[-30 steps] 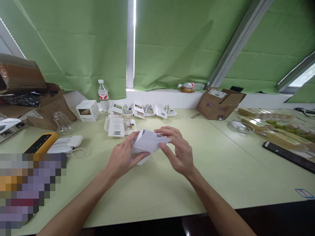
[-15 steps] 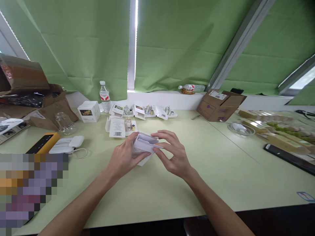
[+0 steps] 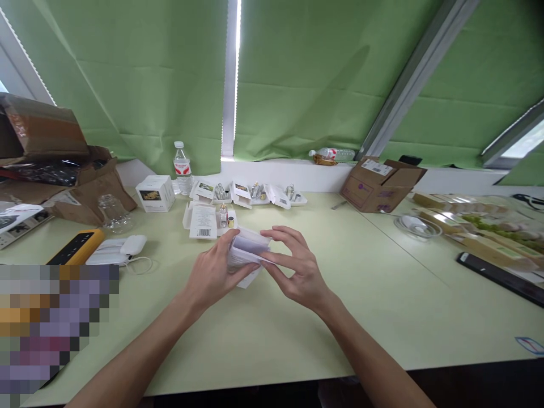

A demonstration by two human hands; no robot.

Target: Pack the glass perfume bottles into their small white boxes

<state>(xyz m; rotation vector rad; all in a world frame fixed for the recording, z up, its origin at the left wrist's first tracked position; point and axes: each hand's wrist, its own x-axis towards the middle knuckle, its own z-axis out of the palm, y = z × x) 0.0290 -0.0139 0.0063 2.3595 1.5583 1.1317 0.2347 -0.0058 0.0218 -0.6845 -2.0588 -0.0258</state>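
Note:
A small white cardboard box [image 3: 245,258] is in my hands over the table, its upper end open with the flaps up. My left hand [image 3: 211,273] grips it from the left, thumb on the near side and fingers on the far side. My right hand [image 3: 301,271] is at the right end, fingers closed on the box's edge and a flap. What the box holds, if anything, I cannot make out. Just beyond lies an opened white carton [image 3: 203,220] with a small glass bottle [image 3: 223,215] and a gold-and-black cap [image 3: 230,221] beside it.
Several opened cartons [image 3: 241,192] with small bottles line the back. A closed white box [image 3: 155,194] and water bottle [image 3: 182,169] stand back left, near a yellow power strip [image 3: 75,247]. A brown cardboard box [image 3: 376,187] and black phone [image 3: 501,277] are on the right.
My right fingers have shifted slightly left along the box's near edge. The open end now shows more of its inside; my left hand keeps its grip.

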